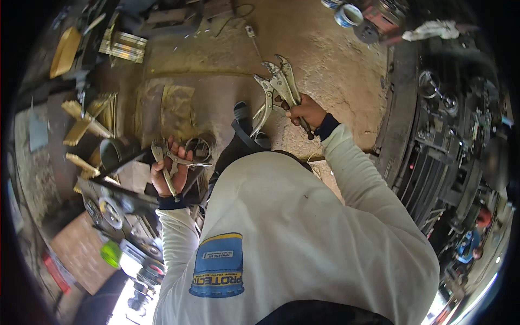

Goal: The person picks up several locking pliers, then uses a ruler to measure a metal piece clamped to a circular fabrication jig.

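Observation:
My right hand [306, 115] is wrapped round the handles of large metal locking pliers [281, 84], whose jaws point up and away from me. Beside these, on their left, a second, slimmer pair of locking pliers [265, 102] hangs from the same hand; its grip is partly hidden by the fingers. Lower on the left, my left hand [173, 168] is turned palm up. Across its palm and fingers lies another pair of locking pliers [164, 157], handles spread apart, held with the thumb on one side.
A long thin tool with a pale handle [250, 33] lies on the brown floor [330, 59]. Blue-and-white round cans [348, 15] stand at the far right. Dark metal machinery [433, 157] lines the right side. Yellowish angled pieces [89, 122] and a brown board [81, 252] are on the left.

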A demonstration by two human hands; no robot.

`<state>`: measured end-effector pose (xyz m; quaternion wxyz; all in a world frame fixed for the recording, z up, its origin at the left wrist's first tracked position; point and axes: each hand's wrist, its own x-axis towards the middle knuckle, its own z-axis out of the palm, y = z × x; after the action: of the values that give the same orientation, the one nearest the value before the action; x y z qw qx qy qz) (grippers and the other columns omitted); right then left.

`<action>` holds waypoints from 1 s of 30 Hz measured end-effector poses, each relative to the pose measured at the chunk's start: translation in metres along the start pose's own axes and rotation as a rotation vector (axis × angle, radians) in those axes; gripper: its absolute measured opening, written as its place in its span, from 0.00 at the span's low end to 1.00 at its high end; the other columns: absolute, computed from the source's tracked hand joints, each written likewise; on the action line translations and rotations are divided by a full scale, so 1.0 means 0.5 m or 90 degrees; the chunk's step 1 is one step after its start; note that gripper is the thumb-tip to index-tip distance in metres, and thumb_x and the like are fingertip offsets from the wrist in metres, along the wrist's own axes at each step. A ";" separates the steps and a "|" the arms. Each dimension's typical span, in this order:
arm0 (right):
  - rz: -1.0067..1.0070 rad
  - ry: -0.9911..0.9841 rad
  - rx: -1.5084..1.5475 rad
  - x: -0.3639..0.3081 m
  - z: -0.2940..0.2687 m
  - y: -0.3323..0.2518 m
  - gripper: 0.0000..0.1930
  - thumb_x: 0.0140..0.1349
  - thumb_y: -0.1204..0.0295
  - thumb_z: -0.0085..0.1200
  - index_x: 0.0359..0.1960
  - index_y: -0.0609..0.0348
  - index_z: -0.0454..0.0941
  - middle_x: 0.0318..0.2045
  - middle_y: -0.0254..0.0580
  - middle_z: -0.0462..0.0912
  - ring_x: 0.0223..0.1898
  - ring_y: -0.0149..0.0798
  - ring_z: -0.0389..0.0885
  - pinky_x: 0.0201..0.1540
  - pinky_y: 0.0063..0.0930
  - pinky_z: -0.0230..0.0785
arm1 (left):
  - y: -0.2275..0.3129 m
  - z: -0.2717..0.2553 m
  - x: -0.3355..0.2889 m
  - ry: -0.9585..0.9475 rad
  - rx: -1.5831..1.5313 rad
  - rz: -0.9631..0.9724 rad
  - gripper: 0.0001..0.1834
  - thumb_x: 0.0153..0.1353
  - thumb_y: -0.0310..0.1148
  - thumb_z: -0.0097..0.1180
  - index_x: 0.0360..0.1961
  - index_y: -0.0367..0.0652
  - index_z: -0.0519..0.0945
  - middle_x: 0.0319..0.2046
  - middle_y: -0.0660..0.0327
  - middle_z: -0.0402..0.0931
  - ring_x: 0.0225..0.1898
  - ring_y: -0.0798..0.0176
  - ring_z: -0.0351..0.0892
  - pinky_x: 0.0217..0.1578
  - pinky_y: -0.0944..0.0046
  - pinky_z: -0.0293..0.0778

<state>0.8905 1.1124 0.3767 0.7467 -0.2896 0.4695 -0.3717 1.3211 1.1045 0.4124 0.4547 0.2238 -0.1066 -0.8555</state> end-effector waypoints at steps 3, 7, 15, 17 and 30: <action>-0.042 0.058 0.048 0.023 -0.044 -0.030 0.14 0.49 0.78 0.58 0.38 0.61 0.72 0.20 0.33 0.72 0.15 0.27 0.69 0.18 0.21 0.62 | 0.033 -0.007 0.105 0.003 0.037 -0.043 0.39 0.51 0.35 0.54 0.65 0.36 0.59 0.52 0.56 0.73 0.50 0.57 0.76 0.61 0.50 0.62; -0.016 0.323 -0.097 0.030 -0.113 -0.060 0.20 0.49 0.77 0.58 0.47 0.62 0.75 0.23 0.38 0.77 0.17 0.26 0.71 0.19 0.21 0.66 | 0.089 -0.029 0.272 0.137 0.155 -0.168 0.30 0.52 0.32 0.53 0.58 0.38 0.67 0.43 0.60 0.75 0.40 0.60 0.76 0.52 0.54 0.67; 0.339 0.772 -0.353 -0.057 -0.239 0.137 0.23 0.39 0.63 0.58 0.40 0.59 0.82 0.38 0.59 0.82 0.45 0.52 0.81 0.50 0.38 0.73 | 0.145 -0.052 0.656 0.046 0.379 -0.490 0.20 0.52 0.29 0.53 0.49 0.47 0.74 0.39 0.62 0.76 0.33 0.63 0.76 0.40 0.57 0.73; 0.488 0.754 -0.231 -0.097 -0.237 0.252 0.20 0.42 0.63 0.57 0.38 0.58 0.83 0.39 0.57 0.83 0.44 0.49 0.83 0.48 0.36 0.75 | 0.105 0.004 0.745 0.033 0.422 -0.558 0.16 0.53 0.28 0.53 0.45 0.47 0.74 0.37 0.62 0.76 0.32 0.63 0.75 0.39 0.56 0.73; 0.605 0.667 0.061 -0.176 -0.003 0.526 0.20 0.47 0.58 0.56 0.40 0.52 0.84 0.42 0.47 0.84 0.42 0.43 0.83 0.43 0.35 0.76 | -0.242 0.113 1.288 -0.035 0.787 -0.914 0.08 0.51 0.29 0.52 0.34 0.40 0.75 0.24 0.62 0.73 0.24 0.62 0.73 0.27 0.63 0.72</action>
<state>0.9387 1.3314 0.2137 0.5157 0.1969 0.8257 -0.1162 0.8925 0.6401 0.2310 -0.3817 0.4166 -0.3884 -0.7279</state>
